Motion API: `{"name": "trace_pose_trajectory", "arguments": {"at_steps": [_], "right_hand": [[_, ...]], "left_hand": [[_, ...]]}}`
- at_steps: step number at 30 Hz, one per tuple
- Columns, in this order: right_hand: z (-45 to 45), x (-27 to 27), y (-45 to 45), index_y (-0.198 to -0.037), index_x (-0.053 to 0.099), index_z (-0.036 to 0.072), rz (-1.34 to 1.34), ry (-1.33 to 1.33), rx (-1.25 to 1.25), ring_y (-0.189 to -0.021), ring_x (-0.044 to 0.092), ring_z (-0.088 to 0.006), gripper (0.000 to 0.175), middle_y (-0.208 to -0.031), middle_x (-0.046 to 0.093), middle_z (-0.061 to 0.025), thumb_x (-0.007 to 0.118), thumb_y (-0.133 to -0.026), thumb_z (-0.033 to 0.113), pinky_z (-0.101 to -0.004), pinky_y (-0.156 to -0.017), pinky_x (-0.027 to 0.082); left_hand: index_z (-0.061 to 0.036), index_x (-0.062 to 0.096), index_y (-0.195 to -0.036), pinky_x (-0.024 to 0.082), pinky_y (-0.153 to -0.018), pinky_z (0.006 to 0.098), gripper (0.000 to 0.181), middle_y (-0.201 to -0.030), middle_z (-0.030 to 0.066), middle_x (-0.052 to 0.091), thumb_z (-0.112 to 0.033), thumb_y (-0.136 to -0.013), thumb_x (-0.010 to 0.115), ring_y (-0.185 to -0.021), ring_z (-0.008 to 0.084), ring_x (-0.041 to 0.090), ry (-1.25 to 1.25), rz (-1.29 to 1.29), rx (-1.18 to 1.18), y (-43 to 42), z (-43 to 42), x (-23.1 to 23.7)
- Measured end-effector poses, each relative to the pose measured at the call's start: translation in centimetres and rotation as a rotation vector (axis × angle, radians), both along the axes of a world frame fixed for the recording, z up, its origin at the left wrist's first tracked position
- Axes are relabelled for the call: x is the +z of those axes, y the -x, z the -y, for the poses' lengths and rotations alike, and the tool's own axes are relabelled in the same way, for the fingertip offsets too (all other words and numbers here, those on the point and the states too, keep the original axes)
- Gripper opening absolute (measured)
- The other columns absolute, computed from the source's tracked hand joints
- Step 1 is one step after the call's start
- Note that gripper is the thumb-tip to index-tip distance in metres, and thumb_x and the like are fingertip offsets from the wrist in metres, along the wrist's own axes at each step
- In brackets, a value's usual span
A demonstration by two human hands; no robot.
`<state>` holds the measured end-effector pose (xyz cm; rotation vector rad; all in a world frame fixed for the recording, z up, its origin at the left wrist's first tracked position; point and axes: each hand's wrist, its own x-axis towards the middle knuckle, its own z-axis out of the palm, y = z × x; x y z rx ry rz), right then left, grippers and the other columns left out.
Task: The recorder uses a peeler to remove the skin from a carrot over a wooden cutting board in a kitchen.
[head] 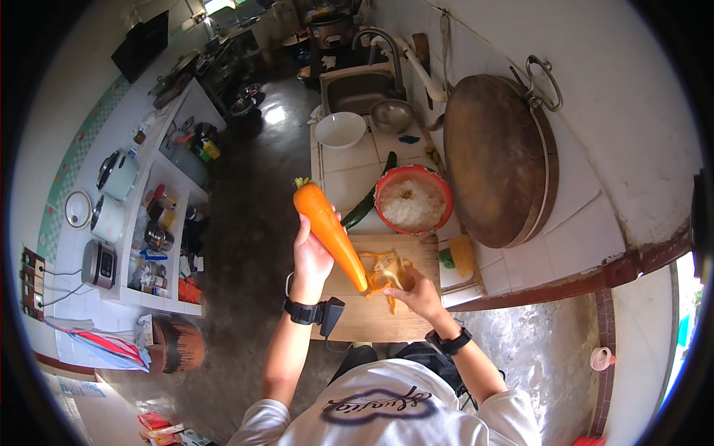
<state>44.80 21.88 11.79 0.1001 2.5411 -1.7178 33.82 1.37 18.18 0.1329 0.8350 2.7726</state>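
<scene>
A large peeled-looking carrot [329, 231] with a short green stub at its top lies in my left hand [311, 253], fingers wrapped around its thick part. The tip points down toward a wooden cutting board [346, 318]. On the board is a pile of orange and pale peelings [387, 265]. My right hand [415, 295] is at the pile's right edge, thumb and fingers on peelings; whether it also holds a tool is hidden.
Beyond the board stand a red-rimmed bowl of white food [413, 203], a green cucumber [365, 209], a white bowl [340, 129] and a metal bowl [392, 115] by the sink [360, 92]. A sponge [462, 255] sits right of the board. A large round wooden board [496, 161] leans on the wall.
</scene>
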Motion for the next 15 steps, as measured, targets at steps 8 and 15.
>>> {"name": "trace_pose_trajectory", "arguments": {"at_steps": [8,15], "right_hand": [[2.2,5.3,4.0,-0.104,0.045,0.004,-0.233,0.482,0.303,-0.089,0.049,-0.0102,0.057,-0.096,0.055,-0.0054,0.082,-0.063,0.016,-0.0271,-0.078,0.043],[2.5,4.9,4.8,-0.098,0.048,0.004,-0.285,0.378,0.388,-0.077,0.051,-0.0092,0.047,-0.082,0.056,-0.0031,0.079,-0.065,0.015,-0.0261,-0.069,0.044]], "left_hand": [[-0.0061,0.042,-0.122,0.042,-0.087,0.0397,0.052,-0.114,0.0097,0.052,-0.046,-0.089,0.042,-0.101,0.0232,0.051,-0.076,0.090,-0.223,-2.3,-1.0,-2.6],[-0.0060,0.041,-0.124,0.038,-0.095,0.0396,0.050,-0.117,0.0122,0.052,-0.044,-0.091,0.039,-0.107,0.0238,0.050,-0.054,0.168,-0.177,-3.1,-1.7,-2.1]]}}
